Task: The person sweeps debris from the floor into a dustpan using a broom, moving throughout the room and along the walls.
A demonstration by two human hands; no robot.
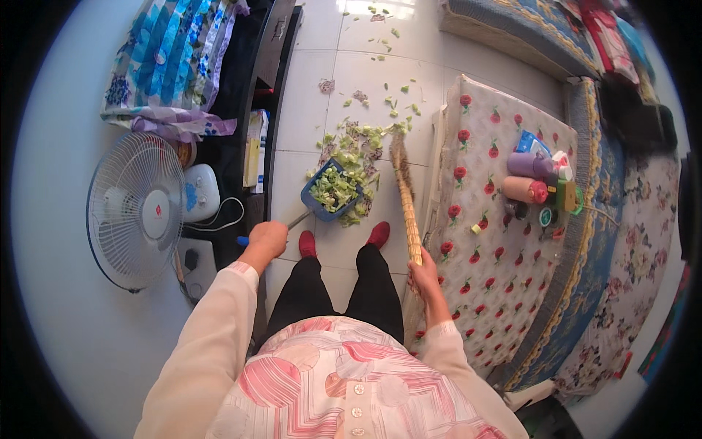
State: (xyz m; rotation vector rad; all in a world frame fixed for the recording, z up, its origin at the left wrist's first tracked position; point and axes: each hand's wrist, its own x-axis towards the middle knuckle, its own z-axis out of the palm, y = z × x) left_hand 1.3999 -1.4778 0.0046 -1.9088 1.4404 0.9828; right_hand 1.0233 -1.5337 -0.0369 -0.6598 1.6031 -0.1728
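Note:
My left hand [267,241] is closed around the handle of a blue dustpan [322,215], which rests on the tiled floor before my feet. Chopped green vegetable pieces [335,189] fill the pan. More of these scraps [368,137] lie heaped on the floor just beyond it, among crumpled patterned bits. In my right hand [423,273] is the straw handle of a broom [407,203]. The broom's bristles point away from me and touch the floor at the right side of the heap.
To the right stands a low table with a rose-print cover [488,263], bearing bottles [526,164] and small items. A blue sofa [595,181] runs behind it. An electric fan [137,211] and a black cabinet [274,82] are at left. Scattered green bits [405,89] lie farther off.

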